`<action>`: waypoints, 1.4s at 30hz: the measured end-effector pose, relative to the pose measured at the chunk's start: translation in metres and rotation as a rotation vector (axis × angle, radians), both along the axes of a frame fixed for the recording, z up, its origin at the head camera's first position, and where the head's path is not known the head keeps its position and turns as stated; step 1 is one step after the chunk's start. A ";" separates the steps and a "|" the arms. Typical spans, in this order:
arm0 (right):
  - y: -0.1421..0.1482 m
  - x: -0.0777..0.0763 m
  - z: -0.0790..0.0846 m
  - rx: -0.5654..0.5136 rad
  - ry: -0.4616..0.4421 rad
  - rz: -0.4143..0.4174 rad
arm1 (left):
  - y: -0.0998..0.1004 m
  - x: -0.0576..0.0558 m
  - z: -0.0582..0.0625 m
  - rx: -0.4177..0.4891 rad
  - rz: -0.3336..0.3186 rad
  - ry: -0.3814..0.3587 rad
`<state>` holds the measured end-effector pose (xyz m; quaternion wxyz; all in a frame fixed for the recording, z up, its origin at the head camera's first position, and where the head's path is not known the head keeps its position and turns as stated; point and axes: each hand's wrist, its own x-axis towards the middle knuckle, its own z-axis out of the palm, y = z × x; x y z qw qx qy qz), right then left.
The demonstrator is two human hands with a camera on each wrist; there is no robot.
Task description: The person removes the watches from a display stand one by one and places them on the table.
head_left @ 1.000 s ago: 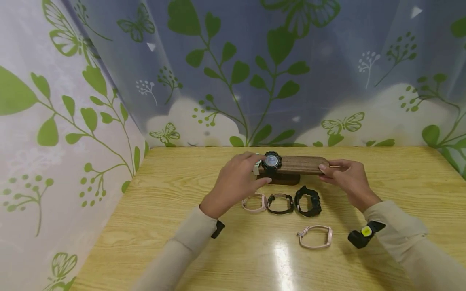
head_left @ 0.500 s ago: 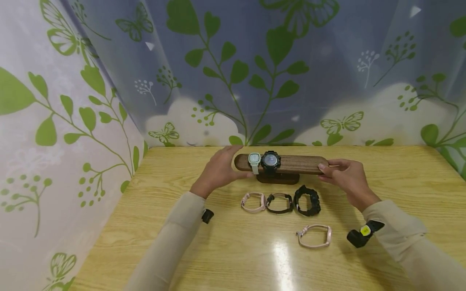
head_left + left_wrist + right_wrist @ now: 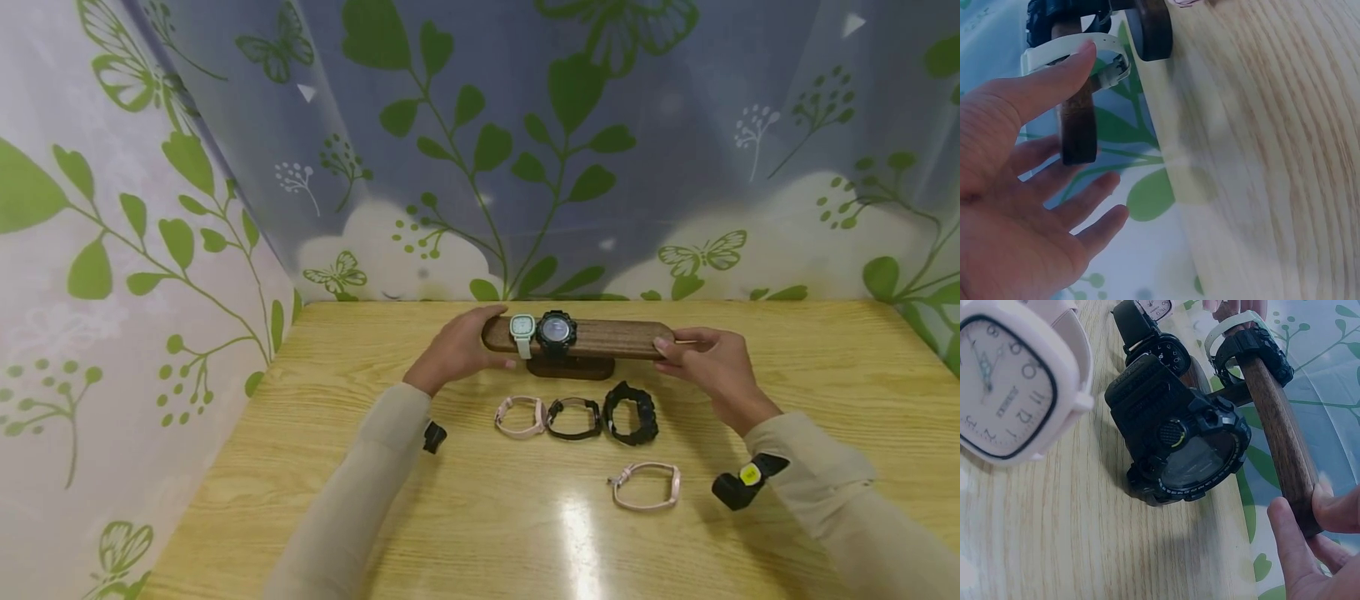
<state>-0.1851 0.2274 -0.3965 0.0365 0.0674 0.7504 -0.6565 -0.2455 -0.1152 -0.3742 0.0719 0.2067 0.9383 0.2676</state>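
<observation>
A dark wooden watch stand [image 3: 622,338] with a horizontal bar stands near the table's back. Side by side on the bar's left part sit a pale green watch [image 3: 522,327] and a black round-faced watch [image 3: 557,330]. My right hand [image 3: 712,367] pinches the bar's right end between thumb and fingers, also seen in the right wrist view. My left hand [image 3: 460,346] is around the bar's left end, thumb on the near side, fingers behind. In the left wrist view that thumb overlaps the pale strap [image 3: 1072,47], and the other fingers are spread and nearly straight.
In front of the stand, a pink watch [image 3: 520,417], a slim black watch [image 3: 574,418] and a chunky black watch [image 3: 631,414] lie in a row on the wooden table [image 3: 300,500]. Another pink watch [image 3: 647,487] lies closer. A patterned curtain [image 3: 480,167] hangs behind.
My left hand has moved left off the watches to the bar's left end, uncovering the pale green watch, then closer in around that end. My right hand stays on the bar.
</observation>
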 end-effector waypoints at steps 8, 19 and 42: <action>0.000 -0.002 -0.002 -0.013 -0.003 0.007 | 0.004 -0.005 -0.005 0.005 -0.009 0.005; -0.002 -0.002 -0.002 0.007 -0.006 0.001 | 0.010 -0.008 -0.005 0.021 -0.041 0.004; -0.002 0.000 0.001 0.011 0.006 0.004 | 0.017 -0.007 0.000 0.036 -0.095 0.022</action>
